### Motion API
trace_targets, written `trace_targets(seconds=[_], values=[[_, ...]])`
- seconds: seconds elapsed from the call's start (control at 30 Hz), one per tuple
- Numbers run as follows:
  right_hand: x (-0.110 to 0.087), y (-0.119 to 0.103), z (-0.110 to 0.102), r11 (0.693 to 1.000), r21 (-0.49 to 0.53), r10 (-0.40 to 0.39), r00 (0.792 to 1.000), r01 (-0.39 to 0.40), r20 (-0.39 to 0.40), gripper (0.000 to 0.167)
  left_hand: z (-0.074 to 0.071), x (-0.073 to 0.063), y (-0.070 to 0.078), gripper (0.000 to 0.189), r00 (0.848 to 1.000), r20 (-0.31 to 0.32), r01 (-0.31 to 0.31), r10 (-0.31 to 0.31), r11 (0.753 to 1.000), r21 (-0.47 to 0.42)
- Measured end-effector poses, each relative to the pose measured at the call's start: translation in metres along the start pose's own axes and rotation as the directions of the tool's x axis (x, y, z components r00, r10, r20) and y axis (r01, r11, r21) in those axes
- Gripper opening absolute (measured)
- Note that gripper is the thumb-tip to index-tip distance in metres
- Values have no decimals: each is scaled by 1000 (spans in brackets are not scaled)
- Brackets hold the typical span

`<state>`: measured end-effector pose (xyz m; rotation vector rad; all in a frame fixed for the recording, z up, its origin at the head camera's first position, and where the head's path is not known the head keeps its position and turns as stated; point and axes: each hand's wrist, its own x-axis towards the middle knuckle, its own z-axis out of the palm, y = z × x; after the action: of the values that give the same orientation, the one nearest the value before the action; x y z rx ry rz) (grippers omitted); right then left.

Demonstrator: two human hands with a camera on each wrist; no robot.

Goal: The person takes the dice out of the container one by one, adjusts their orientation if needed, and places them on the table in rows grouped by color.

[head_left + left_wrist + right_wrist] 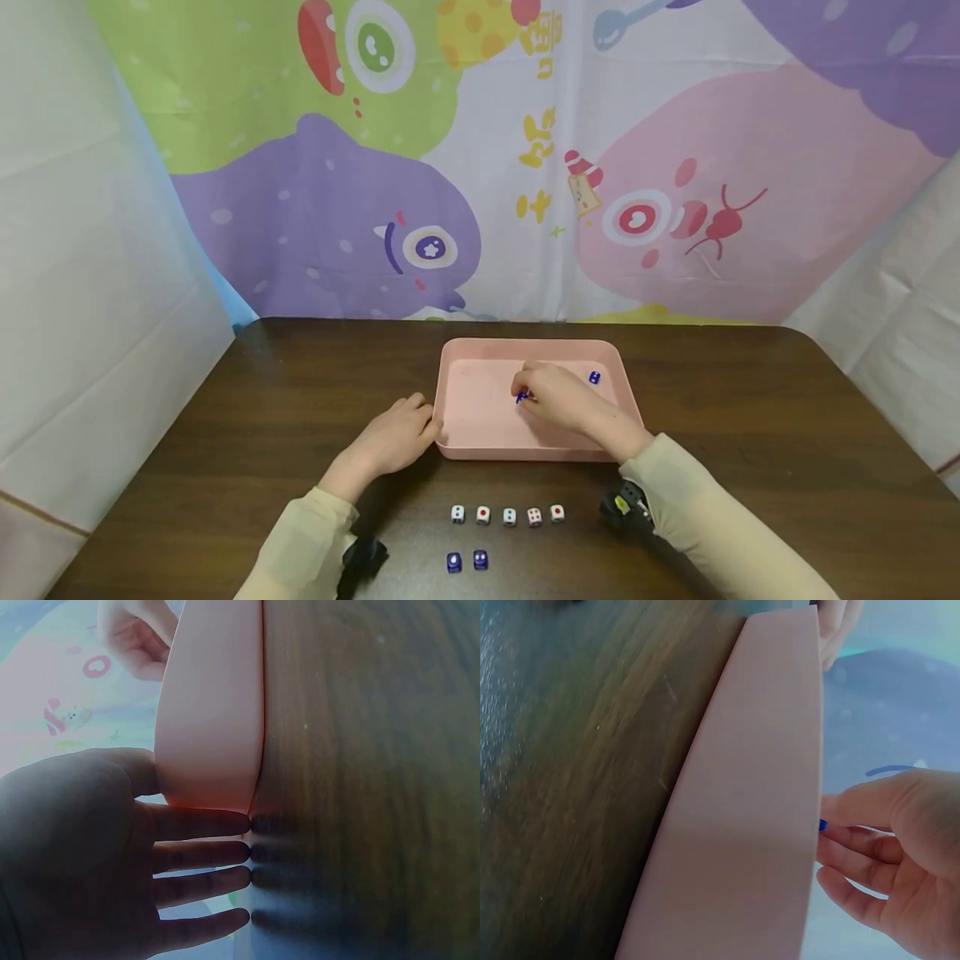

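Inside the pink tray (480,417), my right hand (562,398) pinches a blue die (522,397) between thumb and fingertips. Only a small blue bit of that die (823,825) shows past the tray wall in the right wrist view; the fingers hide the rest. Another blue die (595,377) lies in the tray behind the right hand. At the tray's left side rests my left hand (397,435), thumb at the rim. The left wrist view has its fingers (202,883) straight, with their tips down on the table.
In front of the tray, several white dice (509,517) form a row on the dark wooden table (315,358). Nearer still, two blue dice, a left one (453,562) and a right one (481,560), sit side by side. A cartoon-print cloth (510,250) hangs behind the table.
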<state>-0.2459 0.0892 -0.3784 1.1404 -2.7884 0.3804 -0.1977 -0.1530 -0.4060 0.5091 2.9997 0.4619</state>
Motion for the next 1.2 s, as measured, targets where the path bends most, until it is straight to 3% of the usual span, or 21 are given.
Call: trace_targets(seconds=[0.47,0.77,1.2], values=[[-17,-14,-10,1000,-12,4,1000,-4,-2,5,-1,1,0,31,1000,-10,-1,1,1000,10],[-29,-24,-12,996,-36,-84,992,81,-92,6,0,0,0,32,1000,-9,-4,4,1000,9],[-46,-42,-10,973,-67,-227,964,219,-142,7,-1,-1,1,32,1000,0,11,-11,1000,2]])
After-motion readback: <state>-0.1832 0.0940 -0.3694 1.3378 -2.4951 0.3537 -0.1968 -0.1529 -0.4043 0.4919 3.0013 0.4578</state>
